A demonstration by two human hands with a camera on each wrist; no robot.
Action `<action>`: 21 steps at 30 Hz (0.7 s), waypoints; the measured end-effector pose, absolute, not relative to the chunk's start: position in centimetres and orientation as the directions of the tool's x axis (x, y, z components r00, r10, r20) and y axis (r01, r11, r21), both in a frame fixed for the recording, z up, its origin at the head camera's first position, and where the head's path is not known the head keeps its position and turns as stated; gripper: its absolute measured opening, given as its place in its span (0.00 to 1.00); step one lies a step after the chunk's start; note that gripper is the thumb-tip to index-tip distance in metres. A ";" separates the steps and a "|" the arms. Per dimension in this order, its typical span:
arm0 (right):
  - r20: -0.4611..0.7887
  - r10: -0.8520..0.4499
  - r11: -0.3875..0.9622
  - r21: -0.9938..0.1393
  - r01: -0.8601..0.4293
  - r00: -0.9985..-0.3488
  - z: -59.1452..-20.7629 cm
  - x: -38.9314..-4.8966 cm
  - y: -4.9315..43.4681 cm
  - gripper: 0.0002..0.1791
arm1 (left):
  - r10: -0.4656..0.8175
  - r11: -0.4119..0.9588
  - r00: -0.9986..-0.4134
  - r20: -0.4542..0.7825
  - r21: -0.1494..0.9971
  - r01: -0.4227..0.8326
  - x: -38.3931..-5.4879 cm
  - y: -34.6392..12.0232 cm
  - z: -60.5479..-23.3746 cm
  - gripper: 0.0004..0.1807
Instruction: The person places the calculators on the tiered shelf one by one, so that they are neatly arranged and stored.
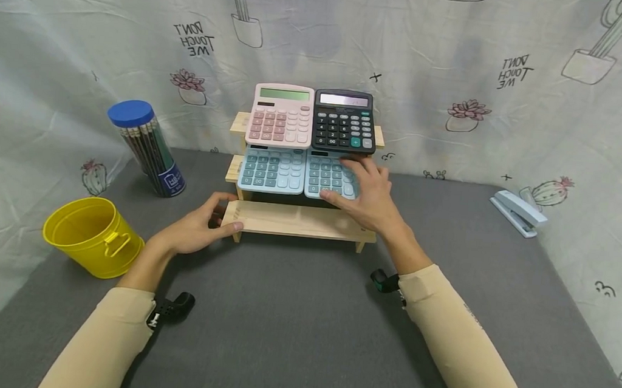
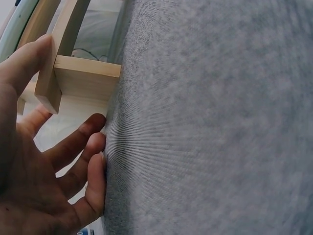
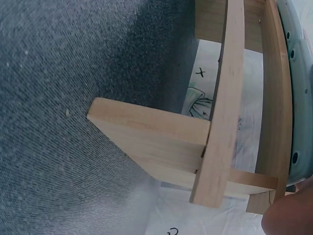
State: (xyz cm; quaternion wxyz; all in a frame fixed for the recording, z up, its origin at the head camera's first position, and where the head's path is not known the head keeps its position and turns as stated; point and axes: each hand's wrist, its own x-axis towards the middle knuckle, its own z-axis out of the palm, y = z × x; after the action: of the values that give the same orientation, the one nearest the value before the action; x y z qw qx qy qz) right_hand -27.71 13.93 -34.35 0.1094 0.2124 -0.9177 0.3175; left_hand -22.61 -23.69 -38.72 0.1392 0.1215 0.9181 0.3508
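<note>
A stepped wooden rack [image 1: 298, 220] stands on the grey table. My left hand [image 1: 193, 227] grips the left end of its lowest shelf, thumb along the front edge; the left wrist view shows the thumb and index finger on either side of the board [image 2: 51, 83]. On the middle step two light blue calculators lie side by side, the left one [image 1: 271, 172] and the right one [image 1: 322, 170]. My right hand [image 1: 371, 196] holds the right one, thumb at its lower edge and fingers near its top. On the top step sit a pink calculator [image 1: 280, 118] and a black calculator [image 1: 345, 123].
A yellow bucket [image 1: 126, 246] stands beside my left forearm. Behind it is a blue-lidded tub of pencils [image 1: 155, 151]. A light blue stapler [image 1: 518, 213] lies at the far right. Patterned cloth [image 1: 323, 42] hangs behind the rack.
</note>
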 end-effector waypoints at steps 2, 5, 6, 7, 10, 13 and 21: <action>0.331 -0.327 0.710 -0.532 -0.462 -0.885 -34.4 -27.6 14.0 0.45 | 0.325 0.721 -0.930 -0.169 0.681 0.128 -22.6 -23.7 -38.7 0.43; 0.329 -0.350 0.705 -0.523 -0.478 -0.877 -34.4 -27.3 14.2 0.45 | 0.328 0.719 -0.929 -0.171 0.683 0.129 -22.4 -23.7 -38.7 0.44; 0.332 -0.364 0.701 -0.517 -0.491 -0.870 -34.4 -27.2 14.3 0.44 | 0.328 0.721 -0.929 -0.172 0.681 0.129 -22.3 -23.7 -38.6 0.44; 0.337 -0.378 0.698 -0.508 -0.505 -0.862 -34.4 -27.0 14.4 0.44 | 0.327 0.722 -0.929 -0.172 0.680 0.129 -22.2 -23.8 -38.5 0.45; 0.365 -0.424 0.678 -0.480 -0.557 -0.829 -34.4 -26.8 14.7 0.43 | 0.320 0.733 -0.931 -0.175 0.668 0.126 -21.9 -24.0 -38.0 0.47; 0.401 -0.453 0.654 -0.457 -0.603 -0.796 -34.3 -26.8 14.8 0.43 | 0.317 0.741 -0.932 -0.178 0.660 0.126 -21.6 -24.3 -37.2 0.49; 0.440 -0.437 0.630 -0.473 -0.616 -0.785 -34.8 -26.6 14.8 0.42 | 0.350 0.753 -0.912 -0.213 0.644 0.139 -20.8 -24.5 -36.1 0.51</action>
State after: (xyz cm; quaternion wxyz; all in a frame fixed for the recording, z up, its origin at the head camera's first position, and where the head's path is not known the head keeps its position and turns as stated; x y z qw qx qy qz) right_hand -26.61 14.84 -34.76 0.1432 0.2952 -0.8914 0.3125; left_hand -20.84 -24.50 -36.08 0.1623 0.1326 0.9220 0.3257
